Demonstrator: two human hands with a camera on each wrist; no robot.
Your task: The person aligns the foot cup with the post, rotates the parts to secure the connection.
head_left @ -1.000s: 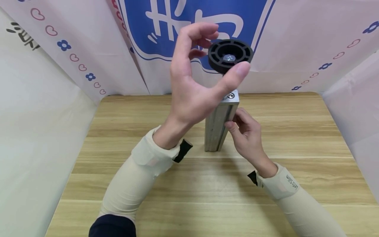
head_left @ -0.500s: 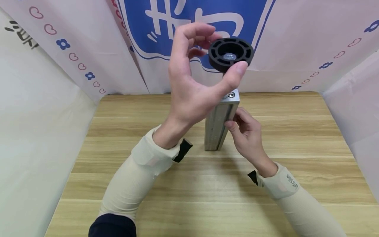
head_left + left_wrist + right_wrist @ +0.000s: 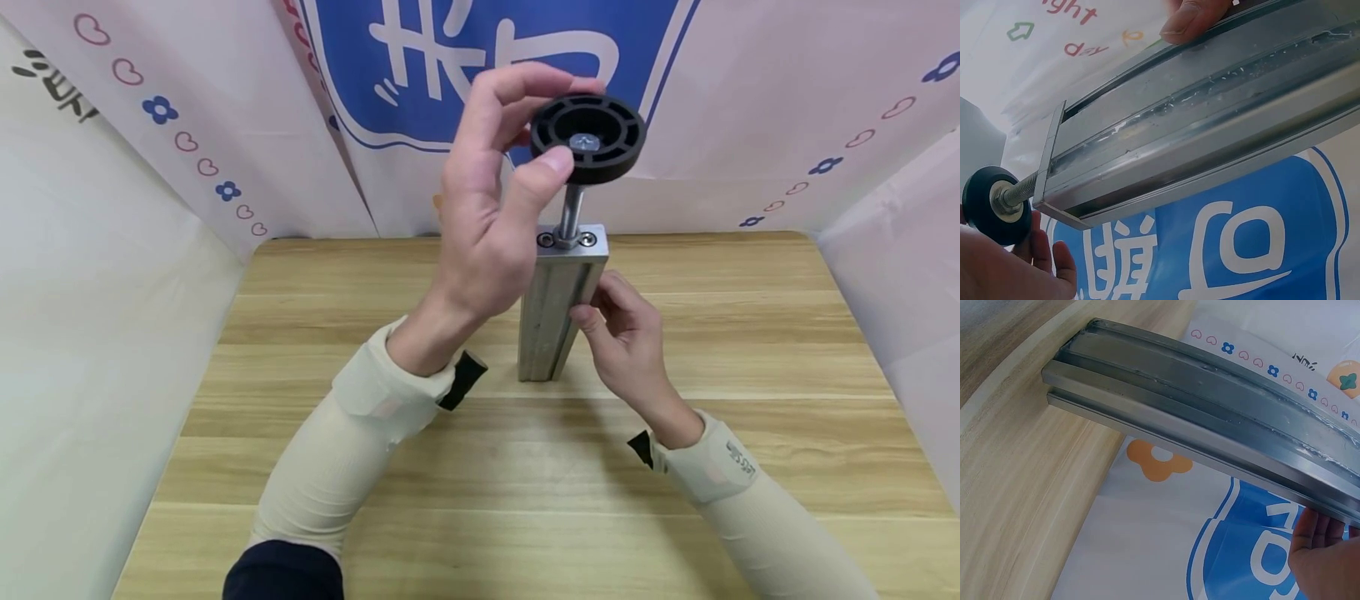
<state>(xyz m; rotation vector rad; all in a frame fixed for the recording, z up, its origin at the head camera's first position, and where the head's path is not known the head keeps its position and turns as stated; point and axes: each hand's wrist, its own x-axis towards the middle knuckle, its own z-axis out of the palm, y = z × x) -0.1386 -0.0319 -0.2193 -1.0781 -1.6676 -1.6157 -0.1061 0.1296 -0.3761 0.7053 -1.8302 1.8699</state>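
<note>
An aluminium profile (image 3: 558,312) stands upright on the table, its end plate (image 3: 577,246) on top. From the plate rises a threaded stem (image 3: 572,215), which carries a round black levelling foot (image 3: 626,158) with a screw head in its centre. My left hand (image 3: 487,208) grips the foot, thumb on its near left rim and fingers at the far side. In the left wrist view a hex nut (image 3: 1010,199) shows beneath the foot. My right hand (image 3: 626,342) holds the profile by its right side, thumb on the near face; its other fingertips are partly hidden.
The wooden table (image 3: 487,492) spreads under both arms. A white printed backdrop (image 3: 750,108) with a blue sign (image 3: 420,108) hangs behind its back edge. White side walls (image 3: 75,275) stand to the left and right.
My left hand's thumb has slid left along the foot's rim, and its fingers have moved right behind it. The stem and end plate now show. My right hand keeps its hold.
</note>
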